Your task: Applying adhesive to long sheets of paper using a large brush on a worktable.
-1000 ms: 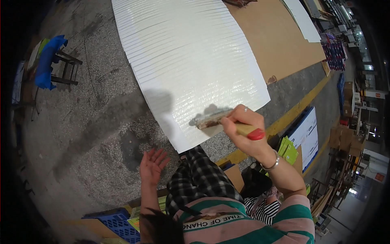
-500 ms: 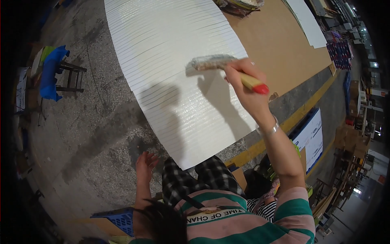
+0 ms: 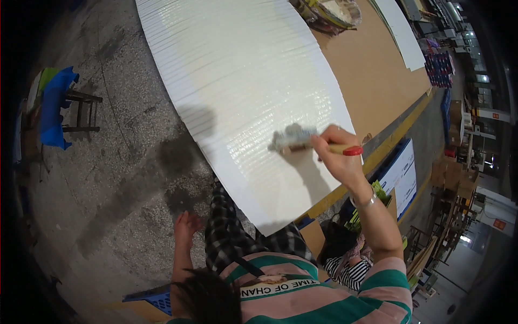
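Observation:
My right hand (image 3: 341,157) grips the handle of a wide brush (image 3: 295,140), pale with a red end. Its bristles, blurred by motion, are at the near right part of a stack of white sheets (image 3: 243,70). The sheets overlap in a fan, so many edges show as thin lines, and a wet gloss covers much of their surface. The shadow of my arm falls across them. Beside my leg, off the table's left edge, my left hand (image 3: 187,224) hangs with loosely bent fingers apart and nothing in them.
A plastic-lined container (image 3: 330,13) with pale contents stands on the brown board (image 3: 372,70) right of the sheets. A dark stool (image 3: 83,110) with blue covering is at left. Another person in striped clothing (image 3: 350,270) is close on my right.
My right hand and the brush have moved nearer to me and slightly right over the sheets. The gloss now reaches further toward the near end. My left hand stays low.

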Available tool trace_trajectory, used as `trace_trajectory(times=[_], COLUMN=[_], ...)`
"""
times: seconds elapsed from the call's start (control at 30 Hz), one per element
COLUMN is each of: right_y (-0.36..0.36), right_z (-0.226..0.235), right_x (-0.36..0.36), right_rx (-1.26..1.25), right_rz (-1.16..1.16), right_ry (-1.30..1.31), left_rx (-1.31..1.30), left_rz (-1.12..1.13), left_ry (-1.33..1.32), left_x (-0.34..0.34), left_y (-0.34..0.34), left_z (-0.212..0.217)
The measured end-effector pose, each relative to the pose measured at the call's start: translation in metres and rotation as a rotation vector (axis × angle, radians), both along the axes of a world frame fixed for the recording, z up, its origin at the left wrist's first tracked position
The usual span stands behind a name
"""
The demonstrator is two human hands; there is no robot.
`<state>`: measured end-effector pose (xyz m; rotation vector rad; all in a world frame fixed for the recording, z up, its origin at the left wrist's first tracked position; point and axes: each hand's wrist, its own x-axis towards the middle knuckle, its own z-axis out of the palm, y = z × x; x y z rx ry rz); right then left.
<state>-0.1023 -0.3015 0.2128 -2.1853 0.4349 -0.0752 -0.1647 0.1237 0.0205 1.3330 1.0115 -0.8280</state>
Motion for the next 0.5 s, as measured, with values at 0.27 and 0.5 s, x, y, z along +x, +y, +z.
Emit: trace_trajectory(times=[0.27, 0.5], right_y=[0.007, 0.014], right_z=[-0.014, 0.009], right_x=[0.059, 0.097], right_rx=[-0.062, 0.054], right_rz=[-0.165, -0.317], right_ry=[-0.208, -0.269], left_rx=[-0.037, -0.091], left_rz=[0.029, 0.022], left_ry=[0.008, 0.057], left_x=[0.02, 0.014], left_y=[0.032, 0.05], left_z=[-0.032, -0.042])
